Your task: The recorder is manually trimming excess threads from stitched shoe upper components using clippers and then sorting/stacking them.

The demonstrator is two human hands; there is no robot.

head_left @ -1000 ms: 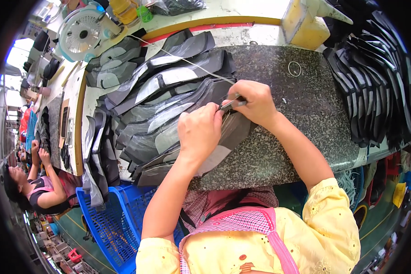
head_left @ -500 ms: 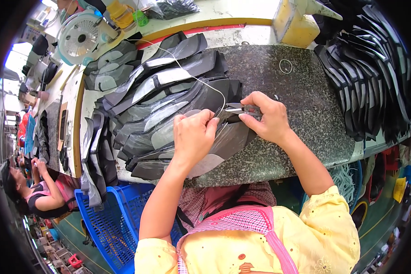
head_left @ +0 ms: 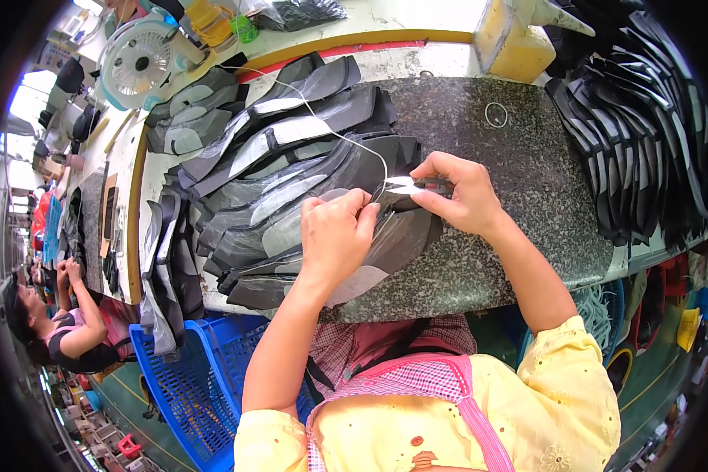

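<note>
From the head view, we have our left hand (head_left: 334, 236) pressed down on the dark shoe piece (head_left: 385, 244) at the near edge of the stone slab (head_left: 527, 204), fingers curled and pinching the piece together with a white thread (head_left: 330, 130). Our right hand (head_left: 460, 193) is closed around a small pair of snips (head_left: 413, 186), whose pale tip lies right where the thread meets the piece. We judge that this piece is at its trimming step, the thread not yet cut free (it trails in a long loop over the stack towards the far edge of the bench (head_left: 417, 31)).

Much is left, as far as we can tell: a deep fan of like pieces (head_left: 283, 165) lies just to our left, overlapping, and another dense pile (head_left: 645, 134) fills the right end. We cannot tell which pile is finished.

Room is tight. The piece overhangs the slab's near edge a little, above a blue basket (head_left: 189, 385) on the floor. The only bare patch of slab is to the right of our right hand. A small fan (head_left: 141, 63) stands at the far left corner, and another person (head_left: 63, 330) works at the left, well apart.
</note>
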